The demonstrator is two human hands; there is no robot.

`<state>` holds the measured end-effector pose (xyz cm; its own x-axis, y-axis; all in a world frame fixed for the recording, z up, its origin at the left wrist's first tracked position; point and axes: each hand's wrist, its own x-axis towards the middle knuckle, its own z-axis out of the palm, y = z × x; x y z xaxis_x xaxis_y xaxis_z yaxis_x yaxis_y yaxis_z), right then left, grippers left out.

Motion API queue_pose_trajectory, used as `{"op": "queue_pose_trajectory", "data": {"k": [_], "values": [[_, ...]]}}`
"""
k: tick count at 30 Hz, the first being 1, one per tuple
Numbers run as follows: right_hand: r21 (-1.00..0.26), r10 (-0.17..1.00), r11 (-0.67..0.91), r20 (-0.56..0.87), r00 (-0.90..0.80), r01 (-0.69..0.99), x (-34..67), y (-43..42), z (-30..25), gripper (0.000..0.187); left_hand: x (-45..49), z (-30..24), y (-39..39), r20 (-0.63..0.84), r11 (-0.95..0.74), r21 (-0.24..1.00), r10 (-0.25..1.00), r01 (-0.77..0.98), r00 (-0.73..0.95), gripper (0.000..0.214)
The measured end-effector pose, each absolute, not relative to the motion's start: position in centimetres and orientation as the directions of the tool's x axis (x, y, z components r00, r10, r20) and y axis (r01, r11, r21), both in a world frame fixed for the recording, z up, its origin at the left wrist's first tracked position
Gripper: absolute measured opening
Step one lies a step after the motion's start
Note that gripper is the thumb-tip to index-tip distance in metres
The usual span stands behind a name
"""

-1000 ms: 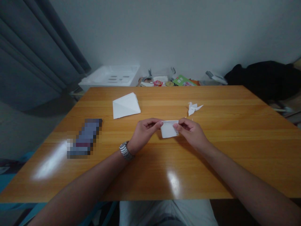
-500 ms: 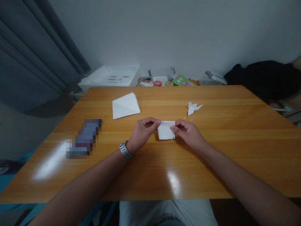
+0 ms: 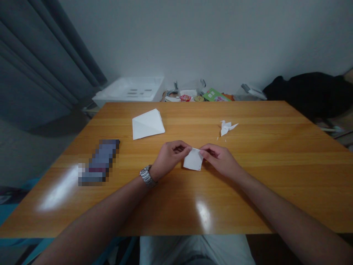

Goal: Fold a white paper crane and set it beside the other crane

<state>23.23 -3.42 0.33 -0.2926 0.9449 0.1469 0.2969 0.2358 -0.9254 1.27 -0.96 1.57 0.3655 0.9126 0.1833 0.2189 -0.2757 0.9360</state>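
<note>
A small piece of white paper [image 3: 193, 160] is held between my two hands above the middle of the table, tilted slightly, with tiny dark marks at its lower right corner. My left hand [image 3: 174, 156] pinches its upper left corner between thumb and fingers. At the upper right edge, my right hand [image 3: 218, 156] pinches it the same way. Beyond my right hand sits a white folded paper crane [image 3: 227, 127], with tiny white scraps in front of it. A stack of white paper [image 3: 148, 124] lies beyond my left hand.
The glossy wooden table [image 3: 248, 198] reaches toward the wall. On its left lies a pixelated dark flat object [image 3: 100, 160]. Behind the far edge are a white foam tray [image 3: 129, 90], a green packet [image 3: 216, 95] and a black cloth heap [image 3: 309, 90].
Both hands have moved slightly toward me with the small paper, which now tilts. The left thumb and right thumb have come closer together along its top edge.
</note>
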Motion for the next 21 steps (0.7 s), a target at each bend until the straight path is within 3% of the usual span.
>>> {"op": "queue_pose_trajectory", "data": {"k": [14, 21], "values": [[-0.916, 0.944, 0.264, 0.181, -0.275, 0.303, 23.19, -3.43, 0.16, 0.023, 1.69, 1.40, -1.00, 0.155, -0.211, 0.962, 0.943, 0.171, 0.293, 0.029], [-0.900, 0.936, 0.271, 0.164, -0.311, 0.341, 22.68, -3.87, 0.60, 0.019, 1.42, 1.88, -1.36, 0.206, -0.316, 0.911, 0.906, 0.265, 0.370, 0.021]]}}
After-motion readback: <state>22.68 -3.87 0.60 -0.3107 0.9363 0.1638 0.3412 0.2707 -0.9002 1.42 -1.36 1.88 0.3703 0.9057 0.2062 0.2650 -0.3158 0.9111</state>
